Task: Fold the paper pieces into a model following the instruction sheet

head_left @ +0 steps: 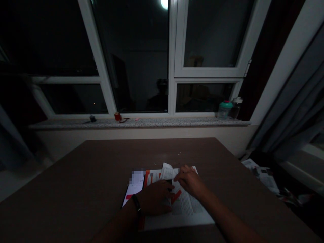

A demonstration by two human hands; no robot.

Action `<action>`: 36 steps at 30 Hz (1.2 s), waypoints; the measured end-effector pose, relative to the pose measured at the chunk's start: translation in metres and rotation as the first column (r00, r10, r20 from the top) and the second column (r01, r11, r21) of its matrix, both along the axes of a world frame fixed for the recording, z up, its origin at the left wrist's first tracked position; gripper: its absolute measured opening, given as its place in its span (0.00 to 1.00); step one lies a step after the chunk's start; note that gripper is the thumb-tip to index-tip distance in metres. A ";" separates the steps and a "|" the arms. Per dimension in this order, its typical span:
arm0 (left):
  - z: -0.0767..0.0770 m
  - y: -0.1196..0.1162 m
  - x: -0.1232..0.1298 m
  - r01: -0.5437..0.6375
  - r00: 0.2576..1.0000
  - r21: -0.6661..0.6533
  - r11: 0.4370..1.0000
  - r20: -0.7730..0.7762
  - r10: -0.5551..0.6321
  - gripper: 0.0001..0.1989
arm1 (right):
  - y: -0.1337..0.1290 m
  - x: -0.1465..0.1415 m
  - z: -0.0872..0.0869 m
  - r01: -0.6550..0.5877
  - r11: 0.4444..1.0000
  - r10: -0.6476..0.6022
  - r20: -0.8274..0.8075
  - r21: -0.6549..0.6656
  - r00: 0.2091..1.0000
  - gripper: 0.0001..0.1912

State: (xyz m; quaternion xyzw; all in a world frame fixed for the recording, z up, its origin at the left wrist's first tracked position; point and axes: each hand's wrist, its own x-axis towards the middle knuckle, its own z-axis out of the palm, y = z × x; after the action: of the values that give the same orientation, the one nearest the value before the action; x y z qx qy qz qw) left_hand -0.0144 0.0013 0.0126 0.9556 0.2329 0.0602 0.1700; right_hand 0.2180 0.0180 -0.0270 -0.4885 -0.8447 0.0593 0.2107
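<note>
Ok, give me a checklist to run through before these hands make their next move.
1. Left hand with black wristband over the white-and-orange printed paper: ok.
2. Right hand by the small, white printed paper flap: ok.
3. Flap lying flat: not ok, it looks curled or folded.
4. Flap pinched firmly by either hand: cannot tell, too dim.
5. Dark-edged, rectangular phone with lit screen fully visible: not ok, the left wrist hides its lower corner.
6. Clear plastic bottle with teal lid away from the hands: ok, on the speckled stone windowsill.
</note>
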 end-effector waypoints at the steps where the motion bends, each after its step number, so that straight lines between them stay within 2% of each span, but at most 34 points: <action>1: 0.000 0.000 0.000 0.000 1.000 0.005 1.000 -0.003 0.000 0.18 | 0.000 0.000 0.001 0.006 1.000 -0.006 0.002 -0.002 1.000 0.13; 10: 0.001 0.000 0.001 0.003 1.000 0.031 1.000 -0.028 -0.002 0.18 | -0.001 0.000 0.004 -0.012 1.000 0.012 -0.010 -0.003 1.000 0.14; 19: -0.007 0.002 -0.002 -0.009 1.000 0.003 1.000 -0.009 0.009 0.18 | -0.003 -0.002 0.005 -0.004 1.000 0.004 0.002 0.007 1.000 0.13; 24: -0.014 0.001 0.001 -0.013 1.000 0.020 1.000 0.011 0.013 0.29 | -0.005 -0.004 0.007 0.012 1.000 -0.013 0.016 0.022 1.000 0.13; 27: -0.014 -0.001 0.003 -0.043 0.999 0.012 0.999 -0.003 0.043 0.32 | -0.005 -0.005 0.006 -0.038 0.999 0.037 0.043 0.013 0.998 0.12; 31: -0.011 -0.003 0.003 -0.059 0.998 0.012 0.998 0.007 0.059 0.30 | -0.004 -0.005 0.002 -0.181 0.983 0.181 0.047 -0.003 0.982 0.11; 36: -0.006 -0.004 0.005 -0.090 0.996 0.046 0.995 0.004 0.090 0.19 | -0.004 -0.004 0.001 -0.237 0.971 0.238 0.043 -0.041 0.970 0.12</action>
State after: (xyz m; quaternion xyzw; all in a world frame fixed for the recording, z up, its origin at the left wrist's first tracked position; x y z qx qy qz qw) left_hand -0.0090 -0.0022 0.0068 0.9477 0.2742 0.0739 0.1454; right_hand 0.2139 0.0144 -0.0257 -0.3888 -0.9006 0.0874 0.1733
